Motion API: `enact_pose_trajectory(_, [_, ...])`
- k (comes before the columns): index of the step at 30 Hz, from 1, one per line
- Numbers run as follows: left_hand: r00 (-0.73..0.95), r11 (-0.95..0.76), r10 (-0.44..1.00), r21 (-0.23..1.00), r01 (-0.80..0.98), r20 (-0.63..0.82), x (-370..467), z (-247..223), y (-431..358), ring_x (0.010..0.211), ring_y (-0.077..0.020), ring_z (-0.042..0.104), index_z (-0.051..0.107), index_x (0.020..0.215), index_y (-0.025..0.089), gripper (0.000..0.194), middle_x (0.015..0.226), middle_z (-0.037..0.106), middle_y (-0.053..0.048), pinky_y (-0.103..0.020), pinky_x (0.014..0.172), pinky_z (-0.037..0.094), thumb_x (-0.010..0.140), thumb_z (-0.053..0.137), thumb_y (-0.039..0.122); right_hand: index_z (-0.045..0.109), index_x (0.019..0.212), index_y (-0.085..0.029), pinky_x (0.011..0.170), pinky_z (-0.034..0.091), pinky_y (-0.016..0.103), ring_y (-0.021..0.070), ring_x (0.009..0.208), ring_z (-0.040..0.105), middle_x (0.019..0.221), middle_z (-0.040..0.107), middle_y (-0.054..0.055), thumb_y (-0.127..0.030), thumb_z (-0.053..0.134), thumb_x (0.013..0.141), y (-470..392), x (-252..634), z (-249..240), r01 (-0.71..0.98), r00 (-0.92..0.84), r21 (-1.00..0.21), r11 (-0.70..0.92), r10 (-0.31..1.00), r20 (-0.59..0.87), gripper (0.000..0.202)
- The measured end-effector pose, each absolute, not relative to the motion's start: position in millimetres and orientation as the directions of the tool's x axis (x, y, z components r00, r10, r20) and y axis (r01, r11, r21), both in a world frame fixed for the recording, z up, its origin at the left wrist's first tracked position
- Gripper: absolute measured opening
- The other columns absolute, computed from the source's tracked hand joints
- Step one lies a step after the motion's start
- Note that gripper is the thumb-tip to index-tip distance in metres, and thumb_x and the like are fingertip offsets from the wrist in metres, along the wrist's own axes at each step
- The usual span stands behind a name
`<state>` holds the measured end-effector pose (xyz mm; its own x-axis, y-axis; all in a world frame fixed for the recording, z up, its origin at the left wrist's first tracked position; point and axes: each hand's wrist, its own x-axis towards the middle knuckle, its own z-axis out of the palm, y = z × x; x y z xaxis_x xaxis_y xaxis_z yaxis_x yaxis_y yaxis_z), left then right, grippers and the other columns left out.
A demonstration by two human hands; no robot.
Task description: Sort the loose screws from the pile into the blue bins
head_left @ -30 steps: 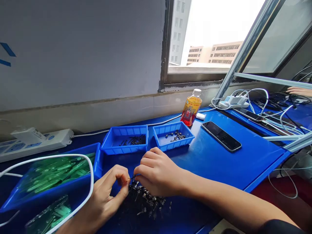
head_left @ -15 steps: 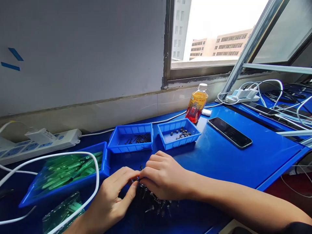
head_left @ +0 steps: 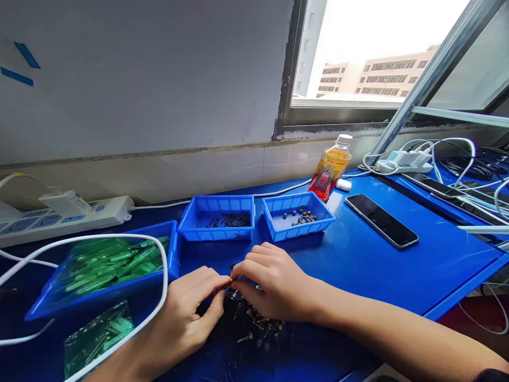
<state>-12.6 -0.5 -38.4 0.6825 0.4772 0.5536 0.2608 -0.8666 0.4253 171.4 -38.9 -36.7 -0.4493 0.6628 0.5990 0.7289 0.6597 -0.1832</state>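
Observation:
My left hand (head_left: 194,302) is closed in a pinch, thumb and forefinger on one end of a thin dark screw (head_left: 229,284). Touching the other end are the closed fingertips of my right hand (head_left: 274,281), whose fingers partly cover the screw. Below both hands lies a loose pile of small metal screws (head_left: 254,324) on the blue table. Behind the hands, one blue bin (head_left: 217,233) contains dark screws, and a second blue bin (head_left: 300,228) to its right contains short, shiny ones.
At the left, a blue tray (head_left: 173,254) holds bagged green parts, with another small bag (head_left: 99,334) in front. A white cable (head_left: 165,270) loops beside my left wrist. A drink bottle (head_left: 330,167) and a phone (head_left: 382,220) are at the right.
The camera view has shifted slightly. Both hands remain together over the pile, and the thin dark screw now shows more plainly between their fingertips.

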Motion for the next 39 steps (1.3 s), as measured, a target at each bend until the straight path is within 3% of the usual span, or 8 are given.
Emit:
enact_pose_trajectory(12, [0.709,-0.890,0.436,0.384,0.248,0.554,-14.9,-45.4,3.5,0.064,-0.0079,0.062,0.060,0.088,0.019,0.022,0.072,0.064,0.002,-0.014,0.060,0.050,0.089,0.039,0.012,0.059,0.079,-0.016,0.058,0.036,0.024,0.0101,0.057,0.053,0.064,0.063,0.000,-0.020,0.050,0.087,-37.5,171.9,-36.5,0.710,-0.430,-0.232,0.665,0.669,0.606,0.013])
enact_pose_trajectory(19, [0.677,-0.880,0.468,0.371,0.298,0.568,-14.5,-45.4,2.1,0.064,-0.0079,0.063,0.061,0.085,0.020,0.016,0.072,0.066,0.002,-0.013,0.062,0.050,0.087,0.045,0.017,0.061,0.078,-0.015,0.058,0.037,0.024,0.0104,0.057,0.053,0.062,0.062,0.000,-0.021,0.048,0.087,-38.8,172.3,-35.8,0.685,-0.456,-0.241,0.688,0.663,0.594,0.016])
enact_pose_trajectory(24, [0.666,-0.866,0.491,0.392,0.309,0.561,-15.2,-43.8,1.1,0.058,-0.0074,0.061,0.060,0.078,0.020,0.017,0.065,0.063,0.004,-0.014,0.055,0.048,0.085,0.045,0.016,0.061,0.078,-0.015,0.057,0.037,0.024,0.0103,0.057,0.053,0.063,0.063,0.000,-0.020,0.048,0.087,-36.5,173.3,-35.5,0.682,-0.455,-0.264,0.682,0.678,0.577,0.017])
enact_pose_trajectory(39, [0.685,-0.858,0.501,0.410,0.310,0.529,-16.9,-46.1,-0.3,0.058,-0.0080,0.059,0.058,0.074,0.019,0.017,0.064,0.061,0.004,-0.016,0.053,0.045,0.083,0.046,0.012,0.060,0.080,-0.016,0.058,0.037,0.024,0.0101,0.056,0.051,0.061,0.060,-0.001,-0.018,0.045,0.088,-40.5,168.0,-36.1,0.668,-0.515,-0.185,0.721,0.627,0.585,0.017])
